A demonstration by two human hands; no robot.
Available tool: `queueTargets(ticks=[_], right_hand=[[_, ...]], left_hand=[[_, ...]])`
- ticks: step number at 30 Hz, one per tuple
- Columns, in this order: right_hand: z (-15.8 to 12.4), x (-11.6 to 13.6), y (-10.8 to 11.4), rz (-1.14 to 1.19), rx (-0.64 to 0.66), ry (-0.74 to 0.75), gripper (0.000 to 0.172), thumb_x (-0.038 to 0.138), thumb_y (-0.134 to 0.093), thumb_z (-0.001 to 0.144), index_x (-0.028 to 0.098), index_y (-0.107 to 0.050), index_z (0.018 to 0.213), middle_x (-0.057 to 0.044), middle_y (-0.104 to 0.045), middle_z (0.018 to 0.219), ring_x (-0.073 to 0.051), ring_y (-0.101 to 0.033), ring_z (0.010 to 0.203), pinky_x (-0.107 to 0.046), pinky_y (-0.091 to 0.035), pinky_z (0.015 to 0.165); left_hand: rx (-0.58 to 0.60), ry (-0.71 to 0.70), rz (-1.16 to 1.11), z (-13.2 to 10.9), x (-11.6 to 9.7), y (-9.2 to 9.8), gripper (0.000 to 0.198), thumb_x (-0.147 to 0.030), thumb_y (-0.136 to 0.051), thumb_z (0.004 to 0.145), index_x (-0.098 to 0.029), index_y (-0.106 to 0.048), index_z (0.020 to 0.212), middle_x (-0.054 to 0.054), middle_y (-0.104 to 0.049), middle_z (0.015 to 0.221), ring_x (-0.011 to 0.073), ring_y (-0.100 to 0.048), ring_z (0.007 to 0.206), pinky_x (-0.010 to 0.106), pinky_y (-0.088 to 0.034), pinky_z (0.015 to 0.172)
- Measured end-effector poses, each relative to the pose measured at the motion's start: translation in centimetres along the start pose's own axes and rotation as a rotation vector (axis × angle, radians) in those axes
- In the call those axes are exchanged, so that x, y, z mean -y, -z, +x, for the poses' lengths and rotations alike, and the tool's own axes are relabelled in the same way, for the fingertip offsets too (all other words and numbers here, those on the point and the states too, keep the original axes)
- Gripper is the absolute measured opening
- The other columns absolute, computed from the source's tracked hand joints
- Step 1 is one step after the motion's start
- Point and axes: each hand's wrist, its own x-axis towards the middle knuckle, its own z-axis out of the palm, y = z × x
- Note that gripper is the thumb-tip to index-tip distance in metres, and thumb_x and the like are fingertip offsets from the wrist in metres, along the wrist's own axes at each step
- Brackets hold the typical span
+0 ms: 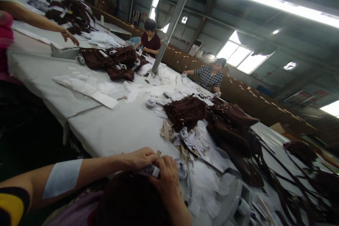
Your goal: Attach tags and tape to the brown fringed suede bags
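Observation:
At the near edge of the table my left hand (pixel 143 158) is closed, its fingertips meeting those of my right hand (pixel 168 174). Between them shows a small grey-and-white wrapped piece (pixel 155 172), with a beige tab (pixel 159 154) poking up above. My right hand curls around this piece; what my left fingertips pinch is hidden. Below both hands lies a dark brown item (pixel 129 197), seemingly a bag, mostly in shadow. Just right of my right hand rests a coiled grey-white strip (pixel 181 168).
Brown fringed bags (pixel 186 111) and long dark straps (pixel 280 176) cover the right side, among paper scraps (pixel 196 144). More brown bags (pixel 111 60) lie farther back. A metal pole (pixel 173 21) rises from the table. Co-workers (pixel 210 76) stand around; an arm (pixel 39 16) reaches in left.

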Motion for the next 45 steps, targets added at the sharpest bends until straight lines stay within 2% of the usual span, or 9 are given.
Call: queueTargets(ticks=[5, 9, 12, 19, 22, 25, 34, 39, 45], right_hand=[[-0.4, -0.1, 0.1, -0.068, -0.039, 0.100, 0.015, 0.026, -0.064, 0.074, 0.021, -0.052, 0.081, -0.004, -0.056, 0.085, -0.022, -0.049, 0.080, -0.039, -0.040, 0.076], [-0.9, -0.1, -0.8, -0.078, -0.151, 0.071, 0.012, 0.030, -0.061, 0.078, 0.021, -0.055, 0.081, -0.005, -0.058, 0.084, -0.023, -0.051, 0.078, -0.042, -0.039, 0.078], [-1.2, 0.0, -0.3, 0.084, -0.075, -0.004, 0.011, 0.026, -0.061, 0.078, 0.020, -0.056, 0.086, -0.005, -0.061, 0.086, -0.023, -0.055, 0.083, -0.041, -0.042, 0.080], [-0.3, -0.1, 3.5, 0.545, 0.030, -0.342, 0.053, 0.021, -0.056, 0.081, 0.020, -0.040, 0.132, -0.002, -0.068, 0.090, -0.017, -0.064, 0.083, -0.031, -0.050, 0.079], [0.8, 0.4, 3.8, 0.519, 0.045, -0.297, 0.027, 0.020, -0.058, 0.080, 0.022, -0.063, 0.107, -0.001, -0.068, 0.080, -0.016, -0.063, 0.074, -0.027, -0.050, 0.070], [1.0, 0.9, 3.3, 0.499, -0.005, -0.252, 0.018, 0.016, -0.052, 0.083, 0.022, -0.069, 0.085, -0.002, -0.070, 0.079, -0.016, -0.064, 0.074, -0.027, -0.049, 0.069], [-1.3, 0.6, 0.8, 0.298, -0.156, -0.178, 0.020, 0.014, -0.049, 0.087, 0.021, -0.067, 0.091, -0.003, -0.071, 0.084, -0.018, -0.065, 0.078, -0.031, -0.049, 0.072], [-1.3, 1.5, 1.2, 0.189, -0.214, -0.099, 0.022, 0.012, -0.048, 0.089, 0.022, -0.065, 0.099, -0.004, -0.072, 0.094, -0.019, -0.064, 0.082, -0.034, -0.046, 0.073], [-1.3, 1.7, 1.2, 0.147, -0.322, 0.047, 0.028, 0.007, -0.049, 0.088, 0.022, -0.063, 0.108, -0.006, -0.071, 0.099, -0.019, -0.064, 0.090, -0.035, -0.046, 0.078]], left_hand=[[0.305, -0.148, -0.037, -1.8, -2.2, 1.0, 0.020, -0.030, -0.057, 0.073, -0.017, -0.061, 0.088, -0.003, -0.055, 0.074, 0.0123, -0.045, 0.064, 0.020, -0.038, 0.057], [0.178, -0.240, 0.088, -2.2, -2.4, 0.7, 0.025, -0.019, -0.054, 0.071, -0.017, -0.063, 0.095, -0.001, -0.062, 0.085, 0.0166, -0.052, 0.078, 0.022, -0.042, 0.072], [0.123, -0.233, 0.125, -2.1, -1.8, 0.4, 0.023, -0.017, -0.053, 0.073, -0.016, -0.063, 0.093, 0.000, -0.063, 0.084, 0.0163, -0.053, 0.077, 0.022, -0.042, 0.072], [0.159, -0.291, 0.094, -2.3, -2.1, 0.3, 0.026, -0.018, -0.050, 0.078, -0.016, -0.063, 0.101, 0.000, -0.065, 0.090, 0.0166, -0.055, 0.081, 0.022, -0.042, 0.074], [0.169, -0.339, 0.108, -2.1, -1.8, 0.1, 0.028, -0.019, -0.050, 0.079, -0.016, -0.063, 0.104, 0.000, -0.065, 0.092, 0.0165, -0.055, 0.082, 0.022, -0.042, 0.074], [0.091, -0.273, 0.225, -1.8, -1.0, 0.2, 0.021, -0.023, -0.052, 0.078, -0.015, -0.066, 0.093, -0.001, -0.063, 0.078, 0.0140, -0.052, 0.070, 0.020, -0.040, 0.065], [0.090, -0.104, 0.287, -1.2, -0.5, 0.7, 0.023, -0.029, -0.047, 0.080, -0.016, -0.055, 0.064, -0.005, -0.042, 0.050, 0.0094, -0.035, 0.046, 0.021, -0.026, 0.045], [0.243, 0.085, -0.205, -1.4, -0.6, 1.0, 0.033, -0.043, -0.056, 0.077, -0.015, -0.052, 0.061, -0.006, -0.037, 0.049, 0.0067, -0.026, 0.044, 0.020, -0.019, 0.040], [0.252, 0.317, -0.636, -1.1, 0.1, 0.9, 0.023, -0.037, -0.062, 0.066, -0.014, -0.060, 0.064, -0.001, -0.053, 0.055, 0.0101, -0.043, 0.047, 0.021, -0.032, 0.044]])
